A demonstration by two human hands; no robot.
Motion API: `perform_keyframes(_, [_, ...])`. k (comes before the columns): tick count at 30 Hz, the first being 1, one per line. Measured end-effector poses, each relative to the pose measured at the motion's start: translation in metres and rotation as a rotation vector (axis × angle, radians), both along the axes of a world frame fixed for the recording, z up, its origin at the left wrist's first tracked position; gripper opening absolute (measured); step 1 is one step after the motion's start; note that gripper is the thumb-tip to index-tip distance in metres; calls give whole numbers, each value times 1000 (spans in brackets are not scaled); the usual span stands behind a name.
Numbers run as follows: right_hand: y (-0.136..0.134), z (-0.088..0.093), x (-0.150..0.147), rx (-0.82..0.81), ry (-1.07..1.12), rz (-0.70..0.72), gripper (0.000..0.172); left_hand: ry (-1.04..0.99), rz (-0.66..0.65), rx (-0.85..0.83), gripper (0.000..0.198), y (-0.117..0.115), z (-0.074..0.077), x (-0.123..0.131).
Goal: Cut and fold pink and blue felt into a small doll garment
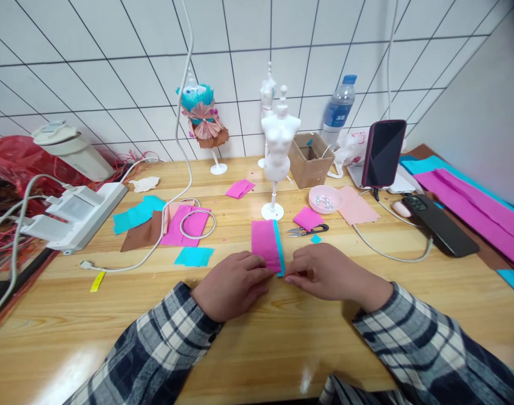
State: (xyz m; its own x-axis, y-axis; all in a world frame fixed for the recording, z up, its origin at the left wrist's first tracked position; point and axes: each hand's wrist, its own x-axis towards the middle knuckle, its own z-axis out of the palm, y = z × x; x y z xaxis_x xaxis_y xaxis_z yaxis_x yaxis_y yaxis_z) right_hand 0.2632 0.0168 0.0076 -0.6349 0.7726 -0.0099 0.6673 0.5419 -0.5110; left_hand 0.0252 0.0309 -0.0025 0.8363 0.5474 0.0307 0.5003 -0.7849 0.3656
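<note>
A magenta crepe paper piece [264, 239] lies flat on the table before me, with a narrow blue paper strip [279, 244] along its right edge. The fingers of my left hand [235, 281] are stretched out over the lower part of the magenta piece, pressing on it. My right hand [324, 273] is closed in a pinch at the lower end of the blue strip; its thumb and fingertip touch the strip's corner. Thread snips [310, 230] lie just beyond, partly under a folded magenta paper piece [306, 218]. A small blue scrap [316, 239] is beside them.
A white mannequin [278, 146] stands behind the paper; a paper-dressed one [204, 115] is farther left. A pink bowl [325, 199] holds small shiny pieces. A cardboard box [310, 166], phones [440, 225], a power strip [88, 219] and a trailing white cable [139, 265] surround the work area.
</note>
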Motion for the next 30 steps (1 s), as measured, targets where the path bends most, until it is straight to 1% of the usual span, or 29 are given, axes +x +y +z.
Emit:
perform_keyframes(3, [5,-2,7,113,20,-138,20,-146,29,-5,33,6,3,-9])
perform_keyframes(5, [10,-3,16,200,68,-283,22,-252,121,22,31,17,8,-26])
perform_keyframes(6, [12,-3,22,242,101,-368,23,-283,201,48,29,24,10,-38])
perform_keyframes(8, [17,-4,35,324,167,-550,26,-238,368,78,26,38,13,-67])
perform_keyframes(9, [20,-4,41,364,193,-634,27,-180,418,56,28,45,13,-81])
perform_keyframes(11, [25,-5,52,422,223,-766,29,-98,492,-17,32,56,12,-105])
perform_keyframes(13, [28,-6,58,437,231,-832,32,-51,519,-59,36,61,12,-118])
perform_keyframes(15, [29,-8,59,433,225,-835,34,-51,561,-1,37,61,12,-120])
perform_keyframes(17, [28,-10,56,427,211,-805,35,-46,589,125,36,60,11,-116])
perform_keyframes(19, [26,-11,52,425,201,-781,34,2,584,221,33,59,8,-112])
perform_keyframes(22, [24,-14,49,416,202,-758,32,87,588,229,28,60,1,-111])
perform_keyframes(24, [24,-16,50,403,209,-743,32,87,608,202,25,61,-2,-112])
perform_keyframes(25, [25,-17,50,395,216,-738,32,56,618,187,23,62,-4,-111])
perform_keyframes(27, [25,-18,48,379,230,-725,31,-68,661,149,22,60,-3,-107])
perform_keyframes(29, [23,-17,43,367,239,-693,30,-273,718,60,23,53,0,-95])
perform_keyframes(30, [21,-16,38,362,245,-668,30,-389,734,-16,24,48,2,-87])
